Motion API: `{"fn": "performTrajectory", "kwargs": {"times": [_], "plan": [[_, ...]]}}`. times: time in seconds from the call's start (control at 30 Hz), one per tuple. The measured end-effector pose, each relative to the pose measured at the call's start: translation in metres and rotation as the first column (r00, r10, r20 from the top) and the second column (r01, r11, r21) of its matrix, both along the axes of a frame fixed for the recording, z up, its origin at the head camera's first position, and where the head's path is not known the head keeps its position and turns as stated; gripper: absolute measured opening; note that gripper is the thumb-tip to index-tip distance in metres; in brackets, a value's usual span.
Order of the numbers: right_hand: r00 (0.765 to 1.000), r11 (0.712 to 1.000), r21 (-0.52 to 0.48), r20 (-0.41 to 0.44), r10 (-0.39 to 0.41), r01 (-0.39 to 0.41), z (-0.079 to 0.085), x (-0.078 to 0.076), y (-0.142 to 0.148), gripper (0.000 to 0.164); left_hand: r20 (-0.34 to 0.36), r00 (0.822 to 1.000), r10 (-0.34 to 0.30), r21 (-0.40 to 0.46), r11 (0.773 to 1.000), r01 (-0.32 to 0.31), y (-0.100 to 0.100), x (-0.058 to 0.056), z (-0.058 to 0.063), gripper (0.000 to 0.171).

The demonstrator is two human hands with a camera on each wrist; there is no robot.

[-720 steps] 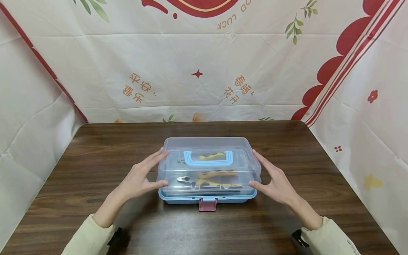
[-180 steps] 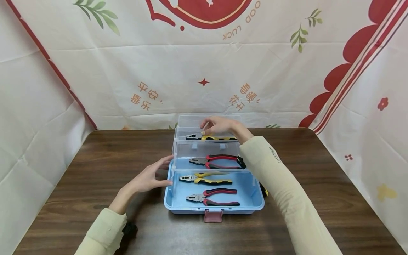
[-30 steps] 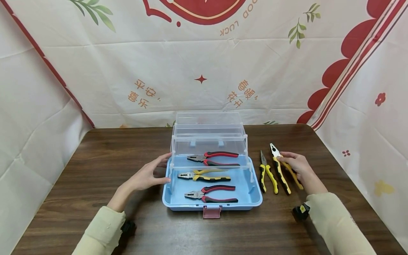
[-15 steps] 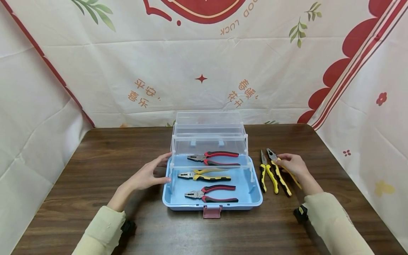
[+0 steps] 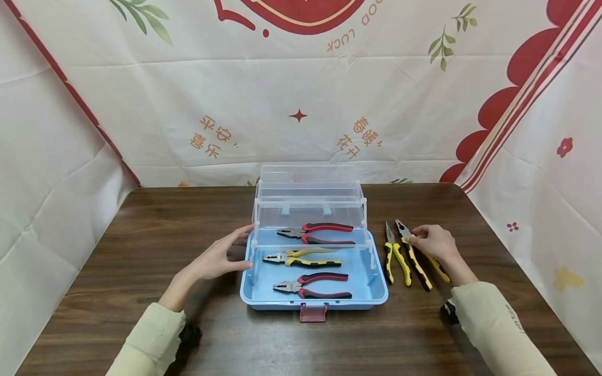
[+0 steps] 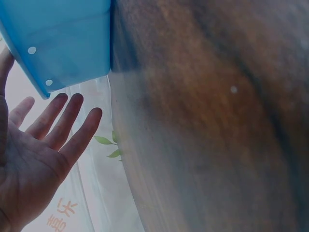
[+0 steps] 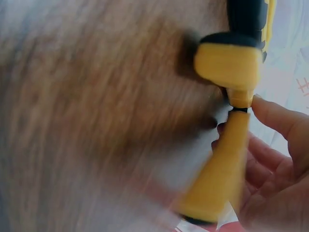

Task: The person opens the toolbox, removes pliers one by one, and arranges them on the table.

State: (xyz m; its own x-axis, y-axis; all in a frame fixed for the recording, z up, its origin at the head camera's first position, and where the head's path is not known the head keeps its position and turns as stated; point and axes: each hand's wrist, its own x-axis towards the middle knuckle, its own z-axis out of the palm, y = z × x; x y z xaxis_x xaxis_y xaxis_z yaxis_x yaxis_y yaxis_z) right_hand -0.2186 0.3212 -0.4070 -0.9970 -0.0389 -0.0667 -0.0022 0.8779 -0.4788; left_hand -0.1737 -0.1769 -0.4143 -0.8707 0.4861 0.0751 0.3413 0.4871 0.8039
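Note:
My left hand (image 5: 218, 256) is at the left side of a blue toolbox (image 5: 270, 303), fingers spread and nearly straight, fingertips right at its edge. In the left wrist view the same hand (image 6: 43, 145) shows an empty palm beside the blue wall. To the right of the box, my right hand (image 5: 437, 243) pinches yellow-and-black combination pliers (image 5: 416, 265) near the joint, thumb on one side. The right wrist view has their yellow handle (image 7: 212, 174) between thumb and fingers. Yellow-and-black needle-nose pliers (image 5: 398, 256) lie just left of them on the table.
Inside the box lie red-and-black pliers (image 5: 329, 226) at the back, yellow-and-black pliers (image 5: 320, 263) mid-way and red-and-black pliers (image 5: 326, 295) in front. Clear trays (image 5: 310, 201) stand raised at the back. A purple latch (image 5: 312, 313) hangs in front. White cloth surrounds the brown table (image 5: 164, 219).
The closed box has been opened. The combination pliers moved from the raised tray to the table's right side, where their nose has since dropped slightly toward the needle-nose pliers. My left hand stayed put.

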Motion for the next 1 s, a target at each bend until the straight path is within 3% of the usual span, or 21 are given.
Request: {"fn": "performTrajectory", "kwargs": {"times": [0.27, 0.4, 0.53, 0.67, 0.83, 1.0], "plan": [[1.0, 1.0, -0.005, 0.005, 0.005, -0.005, 0.003, 0.0, 0.006, 0.042, -0.011, 1.0, 0.001, -0.009, 1.0, -0.001, 0.002, -0.001, -0.001, 0.078], [0.994, 0.998, -0.049, -0.106, 0.022, -0.027, 0.011, -0.002, 0.004, 0.041, -0.022, 1.0, -0.011, -0.006, 1.0, 0.011, 0.001, -0.001, -0.001, 0.079], [0.975, 0.979, -0.183, -0.214, 0.053, -0.093, 0.03, -0.006, -0.011, 0.04, -0.031, 0.999, -0.024, -0.012, 1.0, 0.024, -0.001, -0.002, -0.001, 0.078], [0.961, 0.923, -0.33, -0.251, 0.114, -0.196, 0.055, -0.007, -0.038, 0.038, -0.033, 0.999, -0.027, -0.005, 1.0, 0.026, -0.002, -0.003, -0.001, 0.078], [0.946, 0.83, -0.455, -0.199, 0.257, -0.321, 0.08, -0.007, -0.071, 0.04, -0.02, 1.0, -0.018, -0.01, 1.0, 0.017, -0.001, -0.002, -0.001, 0.079], [0.889, 0.733, -0.528, -0.101, 0.446, -0.427, 0.095, -0.012, -0.099, 0.043, -0.014, 1.0, -0.023, -0.009, 1.0, 0.023, -0.001, -0.002, -0.001, 0.078]]}}
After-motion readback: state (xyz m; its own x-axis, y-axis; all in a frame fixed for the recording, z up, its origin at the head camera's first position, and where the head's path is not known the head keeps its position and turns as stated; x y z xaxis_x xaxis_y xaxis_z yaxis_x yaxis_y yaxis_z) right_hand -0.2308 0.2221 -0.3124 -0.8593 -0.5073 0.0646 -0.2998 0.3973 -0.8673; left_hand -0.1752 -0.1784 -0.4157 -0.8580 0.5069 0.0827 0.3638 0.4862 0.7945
